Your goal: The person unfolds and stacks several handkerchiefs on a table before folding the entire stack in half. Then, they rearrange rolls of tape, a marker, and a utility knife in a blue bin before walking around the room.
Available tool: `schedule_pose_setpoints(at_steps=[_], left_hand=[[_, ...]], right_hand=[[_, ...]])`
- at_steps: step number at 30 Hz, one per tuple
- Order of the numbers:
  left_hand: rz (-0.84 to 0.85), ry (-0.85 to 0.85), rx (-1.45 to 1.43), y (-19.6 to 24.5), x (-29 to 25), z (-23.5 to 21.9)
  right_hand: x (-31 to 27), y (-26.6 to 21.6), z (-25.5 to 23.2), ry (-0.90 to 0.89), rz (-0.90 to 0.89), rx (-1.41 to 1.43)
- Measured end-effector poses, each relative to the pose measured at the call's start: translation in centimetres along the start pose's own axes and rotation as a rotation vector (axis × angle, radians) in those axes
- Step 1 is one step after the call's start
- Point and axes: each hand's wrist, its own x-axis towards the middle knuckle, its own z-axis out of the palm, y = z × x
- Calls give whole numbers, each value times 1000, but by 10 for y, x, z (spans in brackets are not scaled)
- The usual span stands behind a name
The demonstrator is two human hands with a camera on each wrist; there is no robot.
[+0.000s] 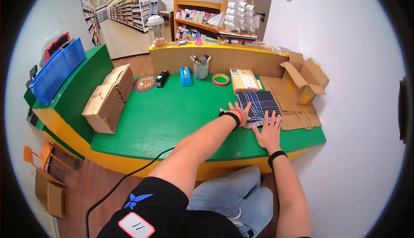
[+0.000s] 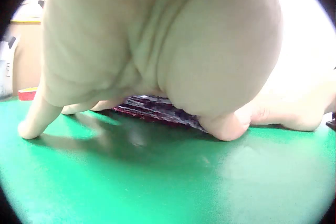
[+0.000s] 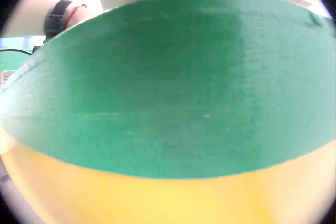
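Observation:
A folded dark blue plaid cloth (image 1: 261, 101) lies on the green table (image 1: 172, 121), with lighter stripes and a pale front edge. My left hand (image 1: 241, 115) is at its left side, fingers spread along that edge. In the left wrist view, the left palm (image 2: 157, 40) arches over the table with fingertips down on the green surface, and a strip of the cloth (image 2: 155, 109) shows beneath. My right hand (image 1: 269, 135) rests its extended fingers on the cloth's front right part. The right wrist view shows mostly the table's green front edge (image 3: 168, 92); the right fingers are hidden there.
Flattened cardboard (image 1: 302, 120) and an open carton (image 1: 304, 80) sit right of the cloth. Behind are stacked envelopes (image 1: 245, 81), a tape roll (image 1: 221, 80), a pen cup (image 1: 201, 70), a blue tape dispenser (image 1: 186, 77) and a stapler (image 1: 162, 79). Corrugated stacks (image 1: 103, 104) stand left.

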Motion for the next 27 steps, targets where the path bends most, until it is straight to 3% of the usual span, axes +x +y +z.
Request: schedule_pose_setpoints(at_steps=[6,9,11,14,22,27], left_hand=[[106,149,-54,-4,-28,18],[116,75,-79,-6,-39,10],[227,-60,156,-7,-24,12],[227,-136,223,2,-35,5],[182,-148,226,6,-27,11],[189,-164,267,7,-34,2]], right_hand=[[-14,-1,-7,-89,17,-19],[-19,-1,-8,-99,19,-25],[-21,-3,-12,-122,38,5],[-18,-1,-9,-123,42,4],[-21,-1,-5,2,13,39],[-21,-3,-11,-37,42,42]])
